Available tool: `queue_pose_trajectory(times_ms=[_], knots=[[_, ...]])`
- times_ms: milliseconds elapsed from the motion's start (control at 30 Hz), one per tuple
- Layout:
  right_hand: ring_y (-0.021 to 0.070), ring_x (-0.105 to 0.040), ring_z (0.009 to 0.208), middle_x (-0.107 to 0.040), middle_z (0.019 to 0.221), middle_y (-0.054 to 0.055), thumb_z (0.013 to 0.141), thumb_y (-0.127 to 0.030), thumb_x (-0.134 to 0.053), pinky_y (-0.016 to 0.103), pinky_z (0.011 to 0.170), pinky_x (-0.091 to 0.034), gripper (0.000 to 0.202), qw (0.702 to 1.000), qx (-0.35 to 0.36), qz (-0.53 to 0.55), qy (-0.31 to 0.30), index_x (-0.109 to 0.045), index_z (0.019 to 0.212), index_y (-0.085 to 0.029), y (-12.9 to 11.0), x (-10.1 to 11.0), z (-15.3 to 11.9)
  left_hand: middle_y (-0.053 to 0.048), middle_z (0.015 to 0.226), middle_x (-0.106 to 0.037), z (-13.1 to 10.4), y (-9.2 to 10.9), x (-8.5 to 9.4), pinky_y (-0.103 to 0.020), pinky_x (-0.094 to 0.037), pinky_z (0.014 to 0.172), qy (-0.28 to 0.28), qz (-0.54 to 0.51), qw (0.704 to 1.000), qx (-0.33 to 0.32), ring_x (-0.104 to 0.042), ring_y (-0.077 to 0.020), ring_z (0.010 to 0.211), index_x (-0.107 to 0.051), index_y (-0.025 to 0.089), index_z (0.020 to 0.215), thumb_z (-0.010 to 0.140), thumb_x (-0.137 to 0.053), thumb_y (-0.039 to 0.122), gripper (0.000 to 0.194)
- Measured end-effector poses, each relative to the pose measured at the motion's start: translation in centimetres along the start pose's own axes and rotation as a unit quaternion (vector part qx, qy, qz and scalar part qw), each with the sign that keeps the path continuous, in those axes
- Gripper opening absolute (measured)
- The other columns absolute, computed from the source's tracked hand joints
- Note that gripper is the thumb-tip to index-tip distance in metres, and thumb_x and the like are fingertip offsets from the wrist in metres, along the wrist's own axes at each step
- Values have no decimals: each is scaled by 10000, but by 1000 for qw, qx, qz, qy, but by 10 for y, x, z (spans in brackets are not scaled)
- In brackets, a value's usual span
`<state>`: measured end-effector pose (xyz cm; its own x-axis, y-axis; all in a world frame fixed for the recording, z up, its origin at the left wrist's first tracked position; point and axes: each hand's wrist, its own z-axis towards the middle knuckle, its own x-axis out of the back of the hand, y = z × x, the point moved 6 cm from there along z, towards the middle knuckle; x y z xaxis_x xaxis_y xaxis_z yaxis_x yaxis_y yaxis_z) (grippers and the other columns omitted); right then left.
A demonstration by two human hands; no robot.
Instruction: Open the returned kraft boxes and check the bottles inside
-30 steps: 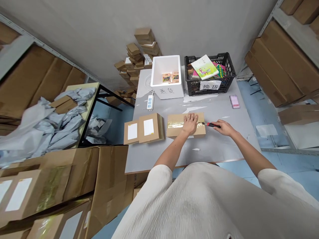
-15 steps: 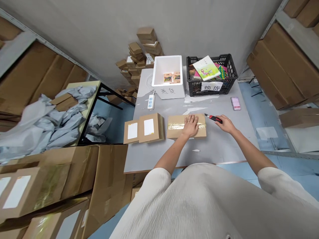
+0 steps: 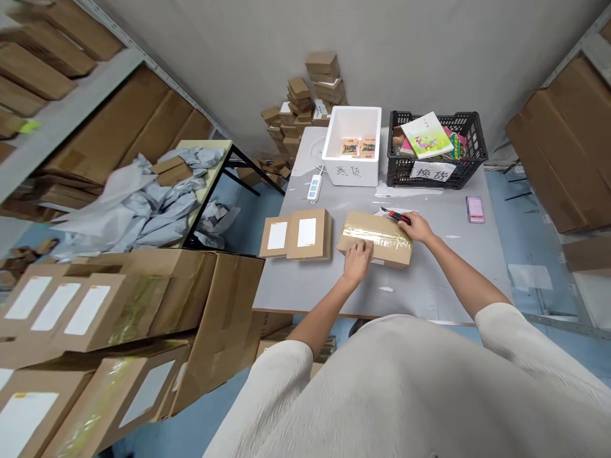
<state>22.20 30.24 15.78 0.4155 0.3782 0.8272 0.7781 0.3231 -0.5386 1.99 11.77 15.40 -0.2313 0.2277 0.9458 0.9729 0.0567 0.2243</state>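
Note:
A taped cardboard box (image 3: 394, 230) lies on the grey table in front of me, turned slightly, with shiny clear tape along its top. My left hand (image 3: 358, 259) grips its near edge toward the left, fingers bent over the top. In my right hand (image 3: 416, 226) is a red and black utility knife (image 3: 400, 217), held over the box's far right edge with the blade pointing left. Part of a white label shows low on the near side of the box.
Two labelled cardboard boxes (image 3: 305, 235) stand to the left. Behind are a white foam box (image 3: 353, 175), a black crate (image 3: 465, 172) with books, and a power strip (image 3: 314, 188). A pink item (image 3: 475, 210) lies right. Stacked cartons (image 3: 138, 305) crowd the left side.
My left hand has slid from the box's top to its near edge, and the box has turned. The knife has come left over the box's far edge. The view has shifted left.

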Motion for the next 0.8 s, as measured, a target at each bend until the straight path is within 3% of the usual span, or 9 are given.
queue_pose_trajectory(times_ms=[167, 300, 400, 500, 567, 633, 733, 800], knots=[[346, -658, 1226, -717, 1323, 150, 1032, -495, -541, 423, 1024, -518, 467, 999, -48, 5, 21, -712, 1361, -211, 10, -2, -50, -132, 1589, -507, 32, -19, 11, -426, -463, 1162, 8, -19, 999, -30, -433, -303, 1492, -478, 275, 1592, 952, -473, 70, 671], [305, -687, 1172, -734, 1290, 120, 1026, -525, -545, 389, 991, -521, 449, 997, -49, 50, 26, -717, 1320, -232, 2, -23, -98, -101, 1664, -486, 55, -22, 24, -432, -352, 1280, -9, -47, 994, -94, -372, -259, 1563, -538, 251, 1526, 915, -483, 11, 660], [287, -700, 1081, -749, 1216, 105, 1010, -542, -559, 379, 945, -535, 433, 996, -40, 80, 26, -727, 1269, -238, 0, -35, -103, -100, 1642, -529, 62, -13, 31, -491, -307, 1307, -12, -42, 995, -88, -396, -262, 1563, -575, 263, 1489, 972, -436, 56, 574], [305, -683, 1055, -741, 1174, 126, 1006, -565, -543, 408, 942, -543, 459, 992, -39, 94, 73, -722, 1241, -214, 5, -25, -67, -142, 1693, -472, 54, 8, 31, -545, -286, 1317, 28, -55, 998, -25, -354, -327, 1609, -501, 239, 1585, 1058, -456, 301, 533], [326, -664, 1109, -734, 1172, 151, 1008, -584, -521, 429, 985, -537, 486, 990, -32, 94, 99, -710, 1217, -188, 7, -12, -28, -186, 1764, -358, 45, 32, 21, -553, -246, 1339, 38, -74, 997, 0, -282, -374, 1652, -338, 186, 1697, 1018, -557, 546, 799], [330, -645, 1175, -725, 1223, 165, 1014, -597, -504, 435, 1042, -520, 488, 992, -14, 88, 93, -697, 1195, -186, 5, -2, 13, -199, 1795, -291, 37, 55, 5, -545, -246, 1342, 23, -90, 995, 23, -265, -399, 1663, -225, 169, 1742, 951, -598, 693, 1019], [327, -635, 1179, -734, 1249, 140, 1011, -605, -515, 447, 1051, -515, 471, 996, 2, 74, 46, -681, 1200, -206, -3, 3, 59, -205, 1819, -223, 31, 79, -14, -579, -175, 1366, 3, -93, 994, 50, -161, -419, 1697, -134, 170, 1765, 877, -635, 779, 1187], [326, -652, 1137, -754, 1220, 128, 1012, -572, -522, 467, 1042, -514, 444, 998, -14, 59, 1, -671, 1223, -212, -4, 0, 74, -200, 1824, -209, 30, 85, -20, -612, -124, 1371, -3, -80, 995, 59, -106, -427, 1707, -105, 184, 1769, 843, -678, 766, 1235]])
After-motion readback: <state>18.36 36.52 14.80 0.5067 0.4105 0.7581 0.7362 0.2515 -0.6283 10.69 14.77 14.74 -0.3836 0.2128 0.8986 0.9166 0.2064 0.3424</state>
